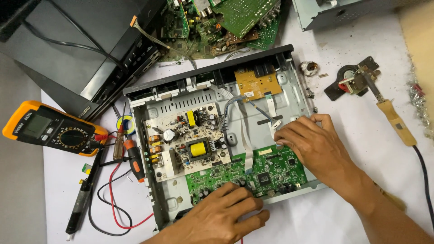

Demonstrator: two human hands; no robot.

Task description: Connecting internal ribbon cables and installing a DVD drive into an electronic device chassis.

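Far left of both hands lies one orange multimeter [45, 129], then one orange-handled screwdriver [134, 159]. The left hand [221, 214] rests flat, fingers together, on the near edge of the single green circuit board [253, 171]. The right hand [312, 142], fingers curled, presses the board's far right corner. One soldering iron [391, 115] lies beyond it.

Both hands [312, 142] on green board [253, 174] in open chassis [294, 90]; multimeter [49, 129] left.
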